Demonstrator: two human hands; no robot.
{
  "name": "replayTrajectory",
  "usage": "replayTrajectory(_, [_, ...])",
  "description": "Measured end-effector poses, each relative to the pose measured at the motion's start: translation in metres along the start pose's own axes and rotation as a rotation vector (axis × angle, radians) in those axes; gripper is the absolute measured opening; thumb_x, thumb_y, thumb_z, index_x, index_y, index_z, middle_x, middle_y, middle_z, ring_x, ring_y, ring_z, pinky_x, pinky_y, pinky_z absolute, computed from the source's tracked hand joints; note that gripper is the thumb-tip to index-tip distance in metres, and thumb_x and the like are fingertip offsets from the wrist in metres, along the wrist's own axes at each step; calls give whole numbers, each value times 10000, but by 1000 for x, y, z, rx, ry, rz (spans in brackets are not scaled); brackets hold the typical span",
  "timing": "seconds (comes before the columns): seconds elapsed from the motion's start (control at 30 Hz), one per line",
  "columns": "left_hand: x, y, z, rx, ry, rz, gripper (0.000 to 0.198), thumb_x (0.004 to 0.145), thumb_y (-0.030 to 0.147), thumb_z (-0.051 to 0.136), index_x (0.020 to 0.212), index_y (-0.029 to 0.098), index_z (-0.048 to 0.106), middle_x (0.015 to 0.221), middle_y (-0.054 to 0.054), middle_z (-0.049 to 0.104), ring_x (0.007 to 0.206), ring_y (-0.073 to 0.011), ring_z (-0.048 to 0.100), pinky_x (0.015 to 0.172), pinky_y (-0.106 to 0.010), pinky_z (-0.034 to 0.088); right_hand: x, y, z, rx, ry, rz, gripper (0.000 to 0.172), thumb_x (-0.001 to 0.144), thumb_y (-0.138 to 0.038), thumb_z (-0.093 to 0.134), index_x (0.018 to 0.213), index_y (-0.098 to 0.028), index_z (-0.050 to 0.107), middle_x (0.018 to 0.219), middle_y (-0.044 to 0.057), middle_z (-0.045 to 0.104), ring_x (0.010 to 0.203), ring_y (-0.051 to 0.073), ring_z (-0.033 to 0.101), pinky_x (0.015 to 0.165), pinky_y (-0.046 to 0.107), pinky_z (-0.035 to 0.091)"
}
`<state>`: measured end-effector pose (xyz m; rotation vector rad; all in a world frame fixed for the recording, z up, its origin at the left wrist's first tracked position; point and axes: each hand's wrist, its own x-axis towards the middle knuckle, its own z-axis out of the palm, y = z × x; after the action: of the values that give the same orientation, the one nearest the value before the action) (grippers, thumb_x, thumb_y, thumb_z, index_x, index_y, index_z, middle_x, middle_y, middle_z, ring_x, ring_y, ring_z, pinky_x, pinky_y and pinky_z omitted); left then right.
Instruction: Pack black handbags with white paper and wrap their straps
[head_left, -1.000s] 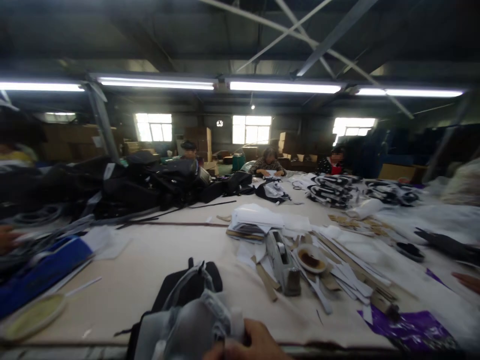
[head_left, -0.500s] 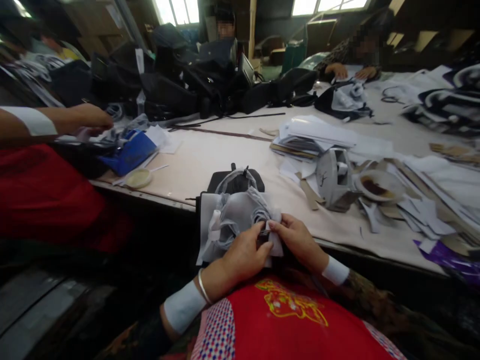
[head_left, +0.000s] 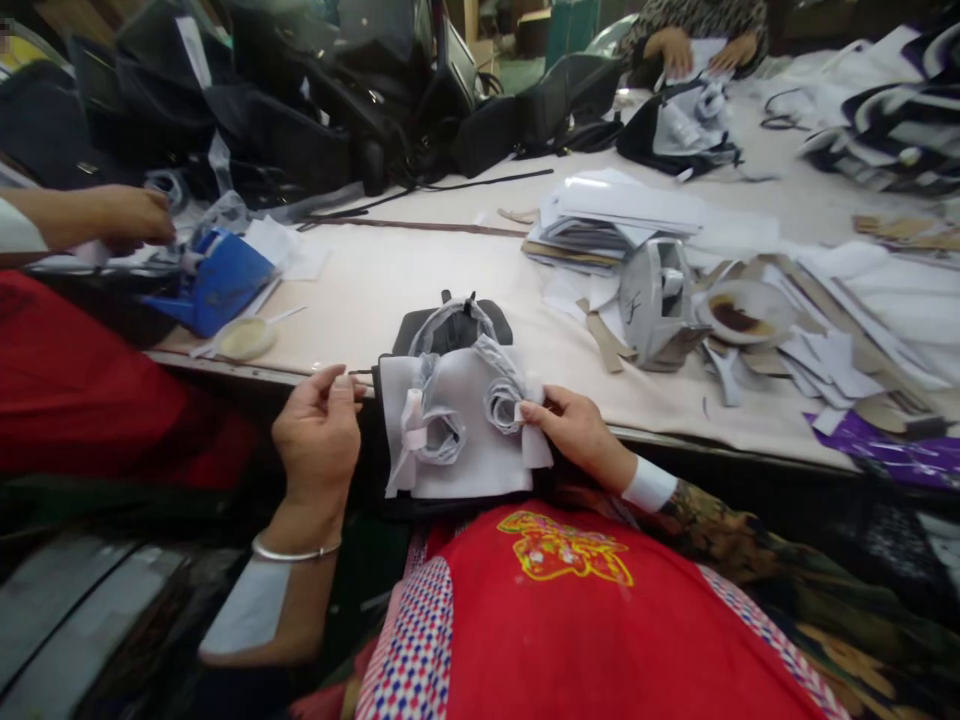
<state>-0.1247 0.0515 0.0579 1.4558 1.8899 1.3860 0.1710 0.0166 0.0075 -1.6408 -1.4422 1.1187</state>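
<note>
Right hand (head_left: 574,432) pinches rolled grey webbing strap (head_left: 504,400) on pale grey padded fabric panel (head_left: 461,455). Left hand (head_left: 319,435) apart, beside panel's left edge, thumb and forefinger pressed together; anything between them too small to tell. Panel lies at near edge of beige table (head_left: 375,290), overlapping black bag piece (head_left: 420,330). Grey tape dispenser (head_left: 656,305) nearby.

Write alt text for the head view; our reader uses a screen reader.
The right hand pinches a rolled grey strap on a grey bag panel at the edge of the table, while the left hand hangs beside it, fingertips together. A tape dispenser and paper stacks lie beyond.
</note>
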Motion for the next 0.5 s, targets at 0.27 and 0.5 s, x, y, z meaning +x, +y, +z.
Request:
replayTrajectory(0.27, [-6, -54, 19, -59, -232, -217, 559, 894, 616, 504, 1067, 111, 671, 990, -102, 729, 933, -224, 662, 805, -305, 544, 0, -6, 3, -546, 28, -103, 371, 946, -515, 522, 876, -165, 622, 874, 79, 634, 813, 192, 546, 733, 291, 374])
replayTrajectory(0.5, [3, -36, 18, 69, -279, -189, 637, 833, 620, 506, 1177, 103, 647, 1191, -179, 707, 1171, -328, 633, 996, -400, 492, -3, -16, 10, -462, -8, -52, 333, 943, -464, 516, 935, -155, 641, 928, 99, 670, 865, 215, 605, 766, 311, 410])
